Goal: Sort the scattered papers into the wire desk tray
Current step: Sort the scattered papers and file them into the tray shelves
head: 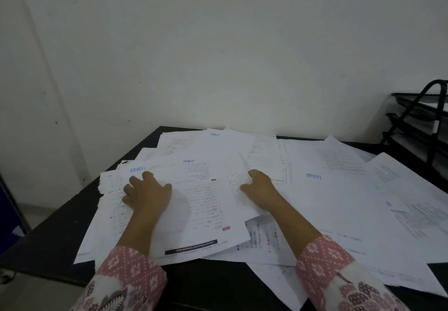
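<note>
Many white printed papers [322,189] lie scattered and overlapping across a black table [48,235]. Some carry a blue "LUNAS" stamp. My left hand [148,193] rests with spread fingers on the left pile, pressing on a printed sheet [206,201] with a black bar at its near edge. My right hand [259,187] sits at that sheet's right side; its thumb lies on top and its fingers curl over a raised paper edge. The black wire desk tray [417,126], with stacked tiers holding some paper, stands at the far right of the table.
A pale wall runs close behind the table. A blue object [9,204] stands on the floor at the left edge. Papers overhang the table's near right edge. Bare black tabletop shows at the near left.
</note>
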